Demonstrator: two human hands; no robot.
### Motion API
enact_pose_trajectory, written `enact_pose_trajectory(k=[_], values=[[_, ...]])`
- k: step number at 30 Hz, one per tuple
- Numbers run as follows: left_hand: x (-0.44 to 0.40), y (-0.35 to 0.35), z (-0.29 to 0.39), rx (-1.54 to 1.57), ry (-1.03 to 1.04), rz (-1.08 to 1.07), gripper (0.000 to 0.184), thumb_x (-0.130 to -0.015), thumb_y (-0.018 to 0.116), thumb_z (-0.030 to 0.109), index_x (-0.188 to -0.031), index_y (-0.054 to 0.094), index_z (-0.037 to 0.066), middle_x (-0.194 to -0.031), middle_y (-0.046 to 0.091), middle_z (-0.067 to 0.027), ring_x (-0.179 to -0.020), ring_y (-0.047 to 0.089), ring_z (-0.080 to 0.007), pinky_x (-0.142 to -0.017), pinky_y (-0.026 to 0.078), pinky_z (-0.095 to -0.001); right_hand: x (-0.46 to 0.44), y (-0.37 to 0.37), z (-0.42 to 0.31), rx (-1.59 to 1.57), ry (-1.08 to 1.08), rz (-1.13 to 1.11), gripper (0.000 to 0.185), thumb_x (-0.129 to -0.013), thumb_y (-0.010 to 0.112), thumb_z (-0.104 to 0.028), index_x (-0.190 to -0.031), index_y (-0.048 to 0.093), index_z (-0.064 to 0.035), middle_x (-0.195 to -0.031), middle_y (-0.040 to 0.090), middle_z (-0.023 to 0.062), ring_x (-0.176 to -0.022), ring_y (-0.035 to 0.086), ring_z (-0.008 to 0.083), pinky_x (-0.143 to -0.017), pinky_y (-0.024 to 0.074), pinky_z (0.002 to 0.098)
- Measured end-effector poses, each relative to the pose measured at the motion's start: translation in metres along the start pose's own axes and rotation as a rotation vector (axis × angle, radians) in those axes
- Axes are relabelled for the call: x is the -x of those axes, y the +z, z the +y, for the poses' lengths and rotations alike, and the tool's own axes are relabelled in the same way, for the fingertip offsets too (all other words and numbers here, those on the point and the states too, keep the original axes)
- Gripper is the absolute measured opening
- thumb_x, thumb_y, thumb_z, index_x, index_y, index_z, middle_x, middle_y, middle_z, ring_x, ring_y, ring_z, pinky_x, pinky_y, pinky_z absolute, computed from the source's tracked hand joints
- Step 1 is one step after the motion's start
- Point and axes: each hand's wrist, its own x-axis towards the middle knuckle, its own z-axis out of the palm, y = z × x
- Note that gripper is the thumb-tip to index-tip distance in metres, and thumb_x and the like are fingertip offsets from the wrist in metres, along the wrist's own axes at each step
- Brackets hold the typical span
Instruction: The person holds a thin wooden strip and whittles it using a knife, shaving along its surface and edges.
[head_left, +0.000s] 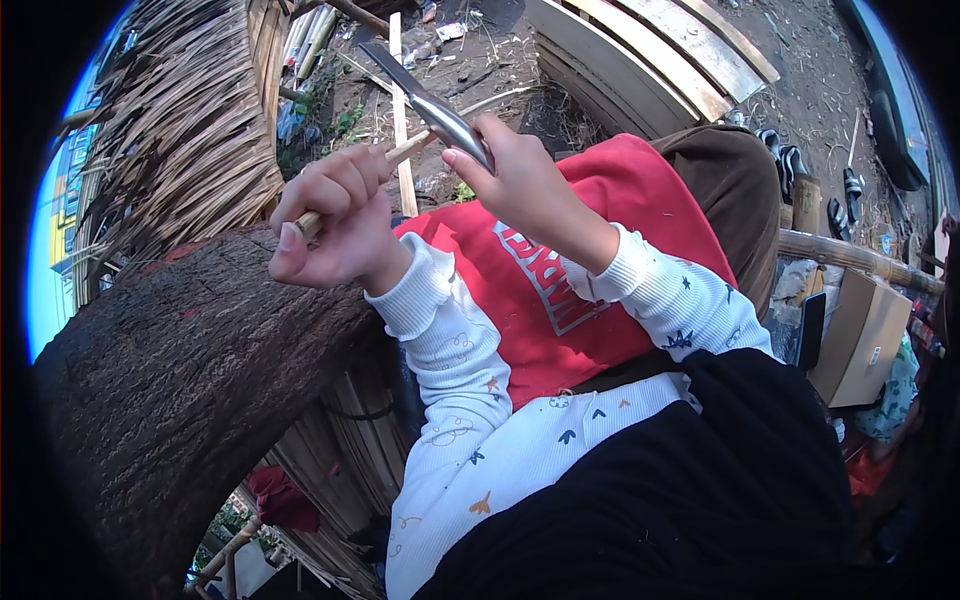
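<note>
My left hand is wrapped round a thin wooden stick, whose cut end shows below the fingers and whose far part runs up to the right. My right hand grips the handle of a metal knife, its dark blade pointing up and to the left. The knife crosses over the stick between the two hands; whether the edge touches the wood cannot be made out. Under both hands a red cloth with white lettering lies across my lap.
A thick dark trunk curves along the left, below dry thatch. Wooden planks stand ahead. To the right are a bamboo pole, a cardboard box, a phone and sandals.
</note>
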Motion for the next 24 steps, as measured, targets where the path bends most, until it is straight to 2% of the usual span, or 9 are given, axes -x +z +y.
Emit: enact_pose_trajectory(k=[17,24], values=[[0.001,0.022,0.041,0.006,0.020,0.004,0.039,-0.078,0.038,0.037,-0.052,0.028,0.009,-0.044,0.025,0.0005,-0.037,0.017,-0.0100,-0.037,0.014,-0.0273,0.000,-0.002,-0.002,0.013,-0.009,-0.012,0.029,-0.086,0.057,-0.025,-0.083,0.048,0.0020,-0.055,0.048,0.0123,-0.047,0.046,0.0190,-0.046,0.0359,0.0331],[0.002,0.027,0.058,0.006,0.018,0.026,0.040,-0.079,0.040,0.036,-0.050,0.029,0.010,-0.042,0.026,0.0021,-0.034,0.019,-0.0084,-0.034,0.017,-0.0246,0.001,-0.005,-0.010,-0.035,0.034,-0.097,0.029,-0.086,0.056,-0.025,-0.084,0.048,0.0023,-0.058,0.052,0.0147,-0.048,0.050,0.0229,-0.047,0.0368,0.0347]])
